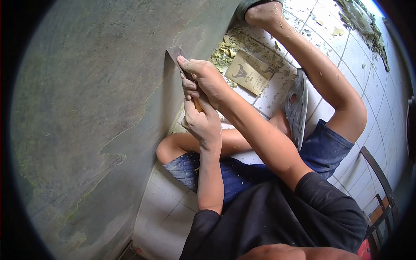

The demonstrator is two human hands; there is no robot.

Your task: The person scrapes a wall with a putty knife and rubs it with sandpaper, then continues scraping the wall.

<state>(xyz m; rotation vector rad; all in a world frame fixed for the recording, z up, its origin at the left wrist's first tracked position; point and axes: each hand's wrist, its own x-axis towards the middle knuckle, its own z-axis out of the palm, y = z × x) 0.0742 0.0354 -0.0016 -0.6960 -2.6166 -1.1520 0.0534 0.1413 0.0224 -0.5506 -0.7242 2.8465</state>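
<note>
Fingers of both hands, left hand (201, 123) and right hand (203, 78), wrap the scraper (175, 54), hiding its handle.

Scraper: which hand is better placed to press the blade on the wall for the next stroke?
Probably the right hand. It sits foremost on the scraper, its fingertips right behind the blade at the wall. The left hand grips the handle further back.

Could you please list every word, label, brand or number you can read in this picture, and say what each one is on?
No text can be read for certain.
Tan card or packet on the tiled floor: a dark bull's-head logo with lines of print under it and along one edge, all too small and blurred to read.
Scraper, grey sandal and wall: no lettering visible.
</note>
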